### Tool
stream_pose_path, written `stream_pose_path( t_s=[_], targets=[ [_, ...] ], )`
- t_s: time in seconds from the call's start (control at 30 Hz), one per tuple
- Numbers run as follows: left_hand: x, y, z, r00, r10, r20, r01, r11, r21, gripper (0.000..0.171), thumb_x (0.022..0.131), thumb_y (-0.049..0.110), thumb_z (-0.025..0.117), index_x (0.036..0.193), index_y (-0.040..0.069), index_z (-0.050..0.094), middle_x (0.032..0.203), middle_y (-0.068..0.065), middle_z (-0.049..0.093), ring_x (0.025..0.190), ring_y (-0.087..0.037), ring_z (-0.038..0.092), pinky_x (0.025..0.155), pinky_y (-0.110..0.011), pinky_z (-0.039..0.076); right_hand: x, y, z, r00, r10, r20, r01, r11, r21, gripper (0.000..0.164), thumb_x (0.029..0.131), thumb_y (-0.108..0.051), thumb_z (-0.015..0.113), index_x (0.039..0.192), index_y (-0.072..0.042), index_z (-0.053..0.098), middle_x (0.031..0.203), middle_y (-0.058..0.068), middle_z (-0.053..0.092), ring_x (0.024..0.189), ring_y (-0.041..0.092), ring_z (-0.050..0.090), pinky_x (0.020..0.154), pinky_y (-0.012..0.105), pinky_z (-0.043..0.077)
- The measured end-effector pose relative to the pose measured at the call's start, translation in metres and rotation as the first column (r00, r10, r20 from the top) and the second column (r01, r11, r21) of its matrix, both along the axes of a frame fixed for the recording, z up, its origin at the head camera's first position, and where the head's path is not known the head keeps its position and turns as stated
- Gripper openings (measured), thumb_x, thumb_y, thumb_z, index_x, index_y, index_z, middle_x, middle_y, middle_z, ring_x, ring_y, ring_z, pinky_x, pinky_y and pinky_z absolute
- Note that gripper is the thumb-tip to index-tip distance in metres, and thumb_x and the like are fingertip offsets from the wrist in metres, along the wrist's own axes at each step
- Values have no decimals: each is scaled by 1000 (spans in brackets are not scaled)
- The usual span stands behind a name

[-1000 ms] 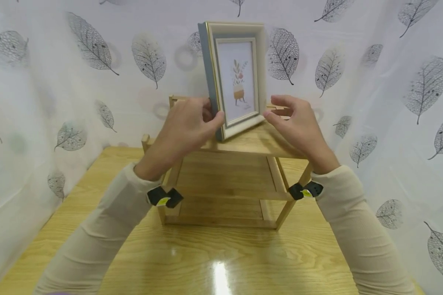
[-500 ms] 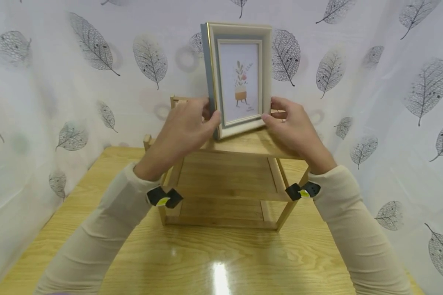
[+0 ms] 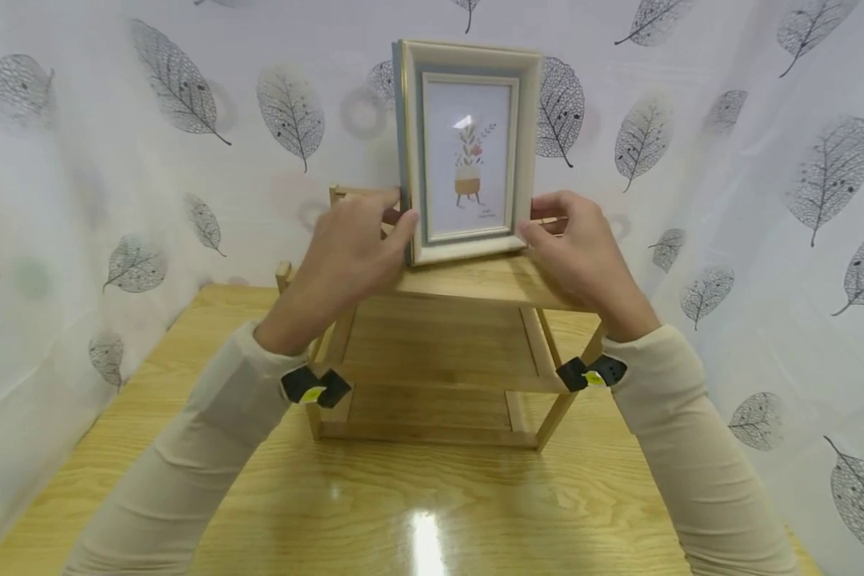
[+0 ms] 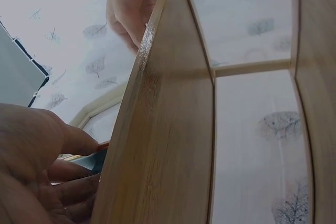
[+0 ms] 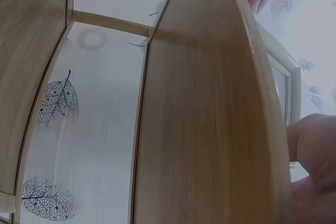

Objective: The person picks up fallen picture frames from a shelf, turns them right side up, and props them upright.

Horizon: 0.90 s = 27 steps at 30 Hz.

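A cream and blue-grey picture frame (image 3: 468,248), with a gold line along its edge and a potted-plant print inside, stands on the top board of a wooden shelf rack (image 3: 468,280). My left hand (image 3: 356,248) pinches its lower left side, thumb at the front and fingers reaching behind. At the lower right corner my right hand (image 3: 572,244) does the same. Both wrist views look from below the top board, which hides much of the picture frame (image 4: 105,121); the left hand (image 4: 42,166) and right hand (image 5: 317,153) show at its edge.
The rack has lower shelves (image 3: 439,340) under the top board and stands on a glossy wood-grain table (image 3: 432,488). A white curtain (image 3: 245,192) printed with grey leaves hangs behind and at both sides.
The picture frame has turned from an angled stance to face more toward me, its right side swinging forward and right. My right hand has come onto its right edge.
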<state>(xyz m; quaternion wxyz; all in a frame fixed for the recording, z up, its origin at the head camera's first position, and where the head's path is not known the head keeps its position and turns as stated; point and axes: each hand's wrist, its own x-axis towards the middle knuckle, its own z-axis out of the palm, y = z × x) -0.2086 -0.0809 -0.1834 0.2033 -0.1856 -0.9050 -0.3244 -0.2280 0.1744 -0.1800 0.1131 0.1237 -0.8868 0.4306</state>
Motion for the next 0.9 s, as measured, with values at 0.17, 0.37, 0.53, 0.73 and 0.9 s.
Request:
stream_pose_path(
  t_s=[0.17,0.37,0.53,0.73,0.9],
  targets=[
    [-1,-1,0,1000,23,-19,-23,1000,2,31,104,26,55,118,2,69,115,-15,73,111,-32,67,94,-45,54,1,0,0,1000,-26,-12,26,999,-20,37,101,-16,60,130,5,54,134,18,60,122,33,58,104,44,47],
    [-4,0,-2,997,36,-63,-36,999,9,28,103,24,57,89,4,71,111,-14,75,108,-31,70,89,-43,56,0,-1,-1,998,-48,-27,47,998,-46,31,102,-13,58,124,7,53,131,20,60,128,34,56,109,42,44],
    [-4,-1,-5,994,43,-103,-38,998,54,23,102,20,60,104,5,79,109,-12,75,94,-23,73,85,-39,58,0,0,-3,998,-49,-42,47,997,-55,27,101,-10,58,121,8,52,126,20,60,127,36,58,108,39,46],
    [-4,-1,-5,995,19,-96,-14,999,46,19,99,15,64,109,4,77,115,-12,73,98,-23,73,83,-37,59,2,1,-3,995,-61,-77,55,996,-74,25,99,-8,61,117,8,54,121,23,62,120,39,62,104,40,50],
    [-6,-1,-5,997,-2,-82,5,999,34,20,98,13,64,83,2,70,117,-13,72,107,-26,71,79,-36,57,3,2,-3,993,-76,-93,71,996,-60,22,98,-7,62,114,7,56,117,20,64,112,35,66,97,35,54]
  ],
)
